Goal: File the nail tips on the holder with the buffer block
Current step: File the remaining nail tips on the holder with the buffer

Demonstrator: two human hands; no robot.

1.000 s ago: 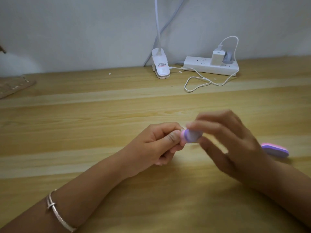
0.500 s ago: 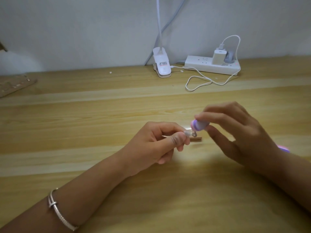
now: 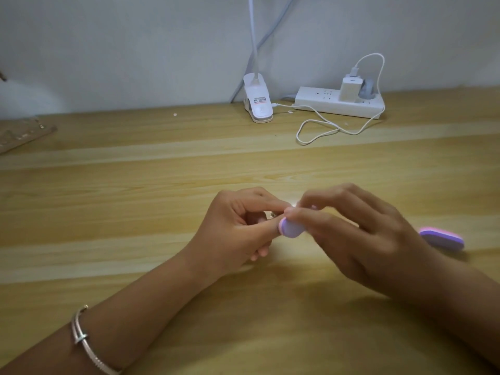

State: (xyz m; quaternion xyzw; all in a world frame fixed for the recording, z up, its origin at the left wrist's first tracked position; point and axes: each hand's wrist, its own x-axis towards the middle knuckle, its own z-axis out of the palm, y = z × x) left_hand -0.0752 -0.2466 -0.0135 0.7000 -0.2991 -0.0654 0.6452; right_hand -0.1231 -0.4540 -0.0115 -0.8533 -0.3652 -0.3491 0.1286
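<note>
Buffer block (image 3: pixel 291 229), lilac with a pink layer, sits gripped between the thumb and fingers of the right hand (image 3: pixel 359 234), its end against the thumb tip of the left hand (image 3: pixel 235 228). The left hand's curled fingers pinch the holder (image 3: pixel 271 214), of which only a metallic glint shows; the nail tips are hidden. Both hands are over the wooden counter (image 3: pixel 135 185). A second buffer (image 3: pixel 443 238) lies on the counter just beyond the right wrist. A power strip (image 3: pixel 319 101) and clip lamp (image 3: pixel 259 106) sit by the wall.
</note>
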